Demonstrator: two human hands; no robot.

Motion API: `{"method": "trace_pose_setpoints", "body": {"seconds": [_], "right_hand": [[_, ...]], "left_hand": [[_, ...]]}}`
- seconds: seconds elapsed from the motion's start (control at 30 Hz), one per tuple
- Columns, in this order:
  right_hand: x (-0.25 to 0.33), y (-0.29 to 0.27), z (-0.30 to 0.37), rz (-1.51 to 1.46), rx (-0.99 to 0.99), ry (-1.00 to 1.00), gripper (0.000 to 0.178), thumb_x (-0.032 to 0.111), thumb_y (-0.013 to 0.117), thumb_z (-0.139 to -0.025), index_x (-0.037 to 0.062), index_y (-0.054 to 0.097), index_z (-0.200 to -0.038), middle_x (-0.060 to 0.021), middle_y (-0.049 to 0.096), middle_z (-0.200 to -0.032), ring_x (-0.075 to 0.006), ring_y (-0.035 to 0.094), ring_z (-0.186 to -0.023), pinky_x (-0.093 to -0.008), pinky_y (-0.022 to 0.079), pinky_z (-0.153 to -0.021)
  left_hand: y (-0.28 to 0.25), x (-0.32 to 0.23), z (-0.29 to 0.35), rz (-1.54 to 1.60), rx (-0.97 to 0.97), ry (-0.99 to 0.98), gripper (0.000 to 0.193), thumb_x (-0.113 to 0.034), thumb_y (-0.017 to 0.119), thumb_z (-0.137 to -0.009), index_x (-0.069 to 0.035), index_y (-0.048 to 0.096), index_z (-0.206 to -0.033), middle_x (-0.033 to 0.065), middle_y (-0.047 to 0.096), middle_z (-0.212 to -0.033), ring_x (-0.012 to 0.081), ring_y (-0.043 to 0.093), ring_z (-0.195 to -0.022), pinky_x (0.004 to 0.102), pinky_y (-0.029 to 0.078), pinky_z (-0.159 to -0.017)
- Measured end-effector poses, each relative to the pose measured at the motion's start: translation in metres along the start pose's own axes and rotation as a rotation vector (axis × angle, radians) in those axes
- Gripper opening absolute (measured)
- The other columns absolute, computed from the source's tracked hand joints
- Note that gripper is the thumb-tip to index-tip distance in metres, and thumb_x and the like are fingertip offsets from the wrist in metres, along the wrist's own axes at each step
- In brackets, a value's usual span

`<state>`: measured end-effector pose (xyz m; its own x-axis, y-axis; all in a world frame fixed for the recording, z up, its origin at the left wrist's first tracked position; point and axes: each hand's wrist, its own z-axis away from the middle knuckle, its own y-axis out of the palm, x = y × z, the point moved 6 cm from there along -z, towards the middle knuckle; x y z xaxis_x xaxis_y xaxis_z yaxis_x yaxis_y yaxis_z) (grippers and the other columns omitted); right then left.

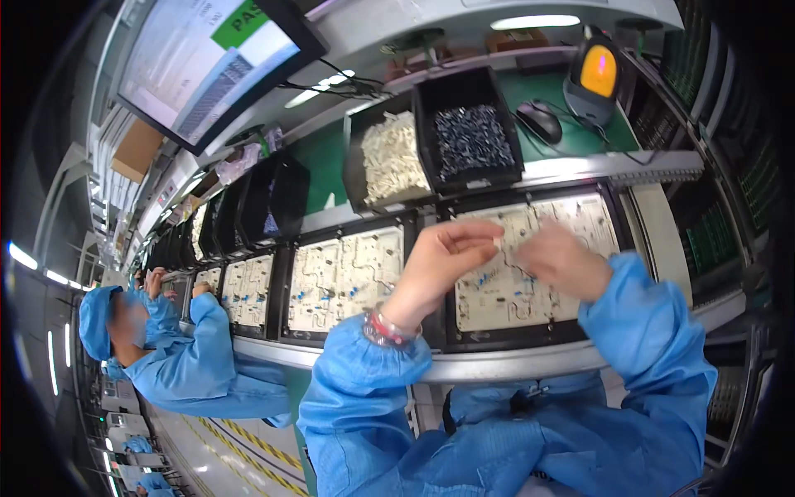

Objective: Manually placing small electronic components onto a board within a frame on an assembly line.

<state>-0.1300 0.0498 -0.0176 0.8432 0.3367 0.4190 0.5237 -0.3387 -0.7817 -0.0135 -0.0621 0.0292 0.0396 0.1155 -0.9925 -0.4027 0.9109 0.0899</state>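
Observation:
A pale circuit board panel [497, 311] in a black frame lies in front of me, dotted with small blue and dark parts. Over its left side, my left hand [447, 263] is closed in a pinch. A tiny white piece [498, 242] shows at its fingertips; its exact kind is too small to make out. My right hand [563, 258] hovers over the board's middle, smeared by motion, so its fingers and anything in them are unclear. Beyond the board, small white parts [391, 157] fill one black bin, and dark blue parts [472, 141] fill another beside it.
More framed boards [346, 277] line the track leftward, where a co-worker in blue [186, 356] works. A monitor [211, 66] hangs upper left. Behind the bins sit a black mouse [539, 122] and a yellow-and-grey scanner [595, 79]. A metal rail [530, 362] edges the near side.

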Motion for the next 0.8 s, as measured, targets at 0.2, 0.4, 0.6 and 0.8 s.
{"method": "trace_pose_setpoints", "body": {"seconds": [0.2,0.4,0.6,0.8], "right_hand": [[-0.044,-0.074,0.001,0.020,-0.370,0.259,0.019,0.010,0.057,-0.086,0.0021,0.064,-0.102,-0.0118,0.064,-0.094,-0.0276,0.059,-0.087,-0.0341,0.044,-0.087],[-0.062,-0.079,0.014,0.060,-0.512,0.254,0.020,0.013,0.055,-0.087,0.0015,0.064,-0.102,-0.0110,0.064,-0.093,-0.0243,0.060,-0.086,-0.0311,0.047,-0.075],[-0.057,-0.078,0.018,0.092,-0.508,0.293,0.020,0.015,0.057,-0.088,0.0042,0.066,-0.101,-0.0098,0.065,-0.096,-0.0239,0.061,-0.089,-0.0325,0.048,-0.078],[-0.059,-0.072,0.018,0.142,-0.480,0.292,0.019,0.015,0.056,-0.087,0.0041,0.066,-0.100,-0.0101,0.065,-0.097,-0.0249,0.061,-0.090,-0.0337,0.048,-0.080]], "left_hand": [[0.008,0.043,-0.044,-0.399,-0.072,-0.002,0.022,0.000,0.062,-0.081,0.002,0.063,-0.103,0.0049,0.065,-0.098,0.0072,0.059,-0.084,0.0208,0.048,-0.076],[0.025,0.076,-0.071,-0.615,0.020,0.170,0.035,0.002,0.064,-0.074,0.001,0.059,-0.109,0.0082,0.066,-0.091,0.0147,0.063,-0.084,0.0257,0.051,-0.074],[0.029,0.084,-0.070,-0.854,0.009,0.240,0.045,0.000,0.069,-0.068,-0.003,0.058,-0.111,0.0098,0.067,-0.091,0.0159,0.063,-0.079,0.0268,0.051,-0.072],[0.033,0.076,-0.063,-1.014,-0.001,0.285,0.044,0.000,0.069,-0.068,-0.003,0.058,-0.111,0.0104,0.065,-0.086,0.0207,0.062,-0.074,0.0296,0.050,-0.069]]}}
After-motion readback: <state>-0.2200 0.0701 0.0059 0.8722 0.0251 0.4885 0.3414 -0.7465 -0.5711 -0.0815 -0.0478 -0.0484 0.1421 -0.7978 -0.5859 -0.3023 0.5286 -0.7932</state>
